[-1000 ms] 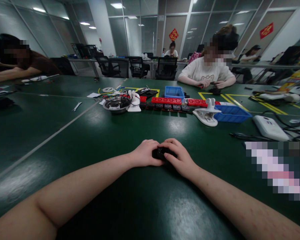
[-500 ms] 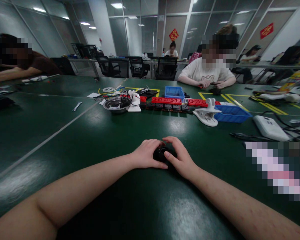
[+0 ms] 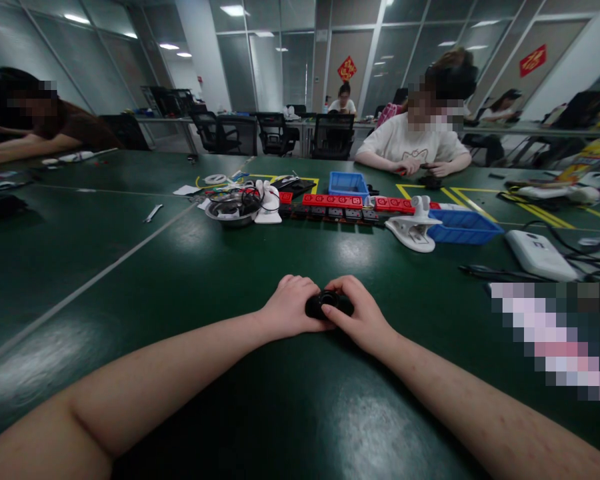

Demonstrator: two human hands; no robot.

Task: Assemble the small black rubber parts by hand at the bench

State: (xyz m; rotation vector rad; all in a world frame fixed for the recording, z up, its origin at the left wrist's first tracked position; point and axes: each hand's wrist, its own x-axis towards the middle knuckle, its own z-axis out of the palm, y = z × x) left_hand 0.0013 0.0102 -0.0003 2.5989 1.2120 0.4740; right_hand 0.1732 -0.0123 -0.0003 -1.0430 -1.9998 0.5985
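Between my two hands is a small black oblong device (image 3: 316, 306) with a round ring in its middle; its exact kind is unclear. My left hand (image 3: 291, 307) is closed around its left end, the thumb along the near side. My right hand (image 3: 363, 312) grips the right end, with the index finger over the far edge and the thumb by the ring. Part of the device is hidden under the fingers. It sits on or just above the green table (image 3: 220, 407); I cannot tell which.
Beyond my hands stand a row of red-and-black blocks (image 3: 333, 202), a metal bowl (image 3: 233, 212) of cables, white clip stands (image 3: 414, 230) and blue bins (image 3: 465, 227). A white power bank (image 3: 540, 255) lies right. A person (image 3: 413, 143) works across the table.
My left fingers have drawn back from the top of the device, showing more of it. My right index finger has come down onto its far edge.
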